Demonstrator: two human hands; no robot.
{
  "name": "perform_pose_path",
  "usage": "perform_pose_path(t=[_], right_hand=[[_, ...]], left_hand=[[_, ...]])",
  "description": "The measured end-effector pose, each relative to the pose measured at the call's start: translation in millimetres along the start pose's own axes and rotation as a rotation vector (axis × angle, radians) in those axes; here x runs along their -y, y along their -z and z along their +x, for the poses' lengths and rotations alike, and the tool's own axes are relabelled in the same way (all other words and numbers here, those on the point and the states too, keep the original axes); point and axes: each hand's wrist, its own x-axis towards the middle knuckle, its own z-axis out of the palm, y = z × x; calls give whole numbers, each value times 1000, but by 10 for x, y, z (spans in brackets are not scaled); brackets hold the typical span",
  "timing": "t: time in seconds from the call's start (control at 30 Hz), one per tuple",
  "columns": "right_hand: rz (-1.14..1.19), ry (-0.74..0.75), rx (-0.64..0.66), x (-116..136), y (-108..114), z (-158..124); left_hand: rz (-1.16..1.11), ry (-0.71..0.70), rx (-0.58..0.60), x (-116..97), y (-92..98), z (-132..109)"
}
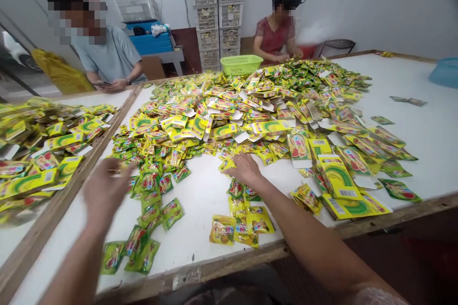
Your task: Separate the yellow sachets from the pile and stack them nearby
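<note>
My left hand [105, 190], smeared by motion, hovers at the left edge of a spread of small green sachets [150, 181] with watermelon pictures. Whether anything is in its fingers does not show. Toward the table's middle, my right hand [245, 170] reaches down with bent fingers, closed on a yellow sachet [226, 165] at the front of the heap. Below that wrist lies a small group of yellow pineapple sachets [241, 228]. Several green sachets [134, 243] lie near the front edge, below my left hand.
A large heap of flat yellow boxes [222, 109] covers the table's middle. More boxes [53, 152] lie beyond a wooden divider [71, 190]. A green basket [241, 64] stands behind. Two people [110, 55] sit across; stacked crates [205, 19] line the wall.
</note>
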Motion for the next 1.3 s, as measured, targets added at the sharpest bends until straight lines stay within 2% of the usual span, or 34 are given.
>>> perform_pose_path(t=[0.07,0.1,0.17,0.2,0.27,0.37,0.47,0.53,0.6,0.67,0.77,0.83,0.9,1.0,1.1,1.2,1.3], right_hand=[[-7,40,29,33,-75,-39],[5,52,36,41,-94,-54],[35,61,37,25,-103,-67],[46,58,30,2,-96,-62],[80,52,-7,-64,-63,-33],[177,51,-107,-162,30,28],[267,59,-164,-203,138,36],[333,101,-33,-184,160,-7],[353,181,186,-124,113,-74],[299,270,297,-35,14,-137],[243,327,280,89,-129,-181],[303,280,290,125,-175,-172],[436,213,284,121,-183,-149],[747,161,243,91,-161,-108],[1045,135,304,94,-129,-89],[1199,141,390,130,-105,-107],[1227,135,401,163,-118,-142]], left_hand=[[31,-91,266,-427,-518,-322],[6,-161,351,-610,-772,-472],[-16,-279,439,-872,-1195,-706],[-9,-317,461,-949,-1347,-782],[28,-344,521,-1016,-1521,-854],[54,-302,611,-982,-1541,-826],[-1,-241,617,-880,-1472,-755],[-57,-246,575,-794,-1446,-720],[-120,-270,538,-704,-1446,-693],[-210,-272,536,-622,-1467,-668],[-438,-193,566,-531,-1515,-617],[-630,-92,588,-496,-1535,-576],[-785,1,608,-482,-1524,-537],[-861,70,695,-489,-1446,-503],[-970,156,790,-513,-1360,-501],[-1109,231,737,-529,-1329,-497],[-1026,110,623,-522,-1345,-477]])
